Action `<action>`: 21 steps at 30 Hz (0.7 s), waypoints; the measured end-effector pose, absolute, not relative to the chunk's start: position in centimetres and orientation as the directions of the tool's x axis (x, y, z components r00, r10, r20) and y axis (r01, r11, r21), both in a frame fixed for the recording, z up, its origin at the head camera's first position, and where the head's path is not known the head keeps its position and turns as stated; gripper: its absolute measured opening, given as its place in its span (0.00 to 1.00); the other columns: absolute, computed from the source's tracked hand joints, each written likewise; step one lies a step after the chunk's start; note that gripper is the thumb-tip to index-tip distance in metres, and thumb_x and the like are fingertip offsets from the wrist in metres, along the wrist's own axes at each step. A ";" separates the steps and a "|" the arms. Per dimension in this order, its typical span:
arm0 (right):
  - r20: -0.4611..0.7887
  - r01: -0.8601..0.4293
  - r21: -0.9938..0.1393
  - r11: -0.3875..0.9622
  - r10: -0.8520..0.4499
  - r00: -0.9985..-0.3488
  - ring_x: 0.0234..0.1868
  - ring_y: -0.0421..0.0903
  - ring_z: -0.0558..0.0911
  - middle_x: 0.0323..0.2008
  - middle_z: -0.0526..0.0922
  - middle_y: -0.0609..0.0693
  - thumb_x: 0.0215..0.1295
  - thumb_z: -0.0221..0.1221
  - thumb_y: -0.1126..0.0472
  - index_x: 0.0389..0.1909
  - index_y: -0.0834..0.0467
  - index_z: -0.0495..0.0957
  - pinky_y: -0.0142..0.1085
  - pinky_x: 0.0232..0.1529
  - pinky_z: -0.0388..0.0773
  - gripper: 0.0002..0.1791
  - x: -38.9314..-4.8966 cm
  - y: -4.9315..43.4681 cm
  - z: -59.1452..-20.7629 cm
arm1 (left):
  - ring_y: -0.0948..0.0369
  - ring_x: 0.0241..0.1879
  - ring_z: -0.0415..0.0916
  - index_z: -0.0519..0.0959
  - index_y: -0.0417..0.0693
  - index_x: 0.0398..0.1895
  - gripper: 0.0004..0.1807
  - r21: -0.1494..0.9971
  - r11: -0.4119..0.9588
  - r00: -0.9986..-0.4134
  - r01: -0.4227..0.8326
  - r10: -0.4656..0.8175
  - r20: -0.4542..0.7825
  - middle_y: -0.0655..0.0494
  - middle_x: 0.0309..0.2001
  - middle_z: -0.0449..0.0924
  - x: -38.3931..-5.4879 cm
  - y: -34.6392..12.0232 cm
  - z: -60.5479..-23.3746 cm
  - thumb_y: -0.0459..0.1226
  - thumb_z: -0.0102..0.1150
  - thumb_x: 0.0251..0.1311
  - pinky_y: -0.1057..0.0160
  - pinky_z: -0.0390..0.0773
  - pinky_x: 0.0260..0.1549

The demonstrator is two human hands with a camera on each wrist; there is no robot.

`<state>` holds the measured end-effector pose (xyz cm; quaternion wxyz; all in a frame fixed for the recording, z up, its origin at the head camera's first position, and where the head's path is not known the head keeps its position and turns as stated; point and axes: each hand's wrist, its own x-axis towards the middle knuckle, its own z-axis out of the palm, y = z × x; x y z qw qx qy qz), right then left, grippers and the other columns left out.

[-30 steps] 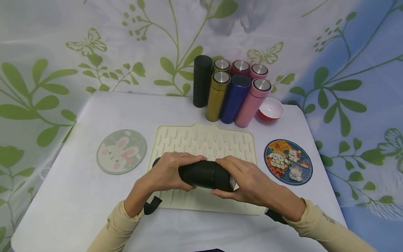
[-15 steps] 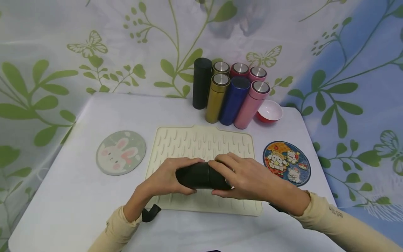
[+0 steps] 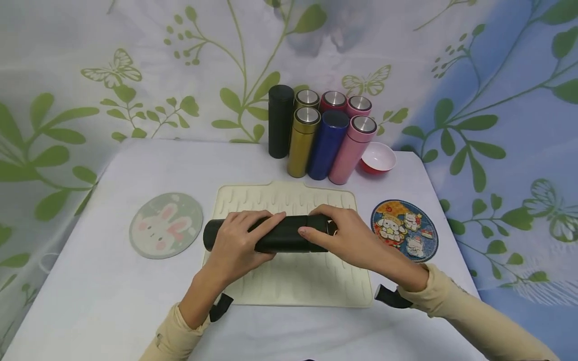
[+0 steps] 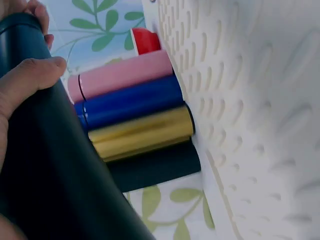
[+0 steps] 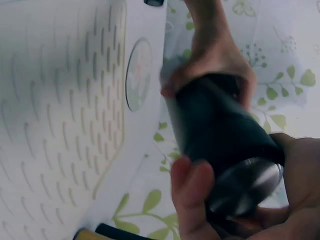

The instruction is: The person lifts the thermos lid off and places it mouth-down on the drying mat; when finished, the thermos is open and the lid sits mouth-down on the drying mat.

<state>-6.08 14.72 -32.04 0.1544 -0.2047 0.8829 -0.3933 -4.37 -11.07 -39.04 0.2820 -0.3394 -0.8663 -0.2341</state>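
A black thermos bottle (image 3: pixel 291 231) lies level in the air over the cream ridged mat (image 3: pixel 298 283). My left hand (image 3: pixel 240 241) grips its body from the left, thumb along the near side. Around the lid at the right end curl the fingers and thumb of my right hand (image 3: pixel 347 231). In the right wrist view, the lid's round steel top (image 5: pixel 247 185) shows between the right fingers and thumb. The left wrist view has the dark bottle body (image 4: pixel 65 145) running down the left side, with the left thumb across it.
Behind the mat stand several thermoses, among them a black one (image 3: pixel 280 123), a gold one (image 3: pixel 300 150), a blue one (image 3: pixel 327 148) and a pink one (image 3: pixel 351 153). A red-and-white bowl (image 3: pixel 378 158) is beside them. Round coasters flank the mat: a rabbit one (image 3: pixel 165 225) and a dark patterned one (image 3: pixel 404 230).
The bottle has gone from tilted, lid end nearer me, to lying level across the mat, slightly farther away. Both hands moved with it, and the right hand's hold on the lid has turned.
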 end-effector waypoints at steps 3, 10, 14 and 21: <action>-0.030 -0.285 -0.761 0.583 -0.471 -0.882 0.27 0.44 0.80 0.33 0.82 0.44 0.65 0.63 0.38 0.52 0.50 0.79 0.38 0.22 0.78 0.24 -5.7 14.4 -32.5 | 0.50 0.48 0.79 0.78 0.57 0.64 0.44 0.215 0.668 -0.616 0.712 0.448 0.648 0.51 0.50 0.81 -4.5 -11.4 -38.9 0.41 0.83 0.35 0.49 0.76 0.45; 0.120 -0.411 -0.736 0.537 -0.495 -0.861 0.30 0.40 0.80 0.42 0.82 0.43 0.64 0.65 0.42 0.55 0.51 0.78 0.35 0.24 0.80 0.25 -4.7 14.5 -33.2 | 0.50 0.47 0.80 0.78 0.59 0.64 0.43 0.219 0.657 -0.614 0.721 0.460 0.641 0.51 0.49 0.82 -4.5 -11.7 -38.8 0.42 0.83 0.35 0.48 0.76 0.44; 0.315 -0.653 -0.564 0.505 -0.600 -0.736 0.38 0.41 0.80 0.48 0.81 0.49 0.62 0.68 0.43 0.60 0.58 0.77 0.34 0.31 0.82 0.32 -4.4 14.8 -33.6 | 0.53 0.48 0.80 0.78 0.59 0.64 0.44 0.302 0.610 -0.649 0.732 0.492 0.580 0.54 0.49 0.83 -4.7 -12.0 -38.7 0.43 0.84 0.35 0.49 0.78 0.44; 0.465 -0.885 -0.230 0.404 -0.753 -0.465 0.55 0.51 0.74 0.58 0.74 0.57 0.58 0.72 0.47 0.63 0.55 0.77 0.42 0.49 0.81 0.34 -4.7 14.9 -32.8 | 0.59 0.50 0.81 0.76 0.58 0.66 0.48 0.564 0.468 -0.726 0.680 0.535 0.431 0.59 0.52 0.83 -5.6 -12.6 -38.9 0.45 0.86 0.33 0.53 0.80 0.46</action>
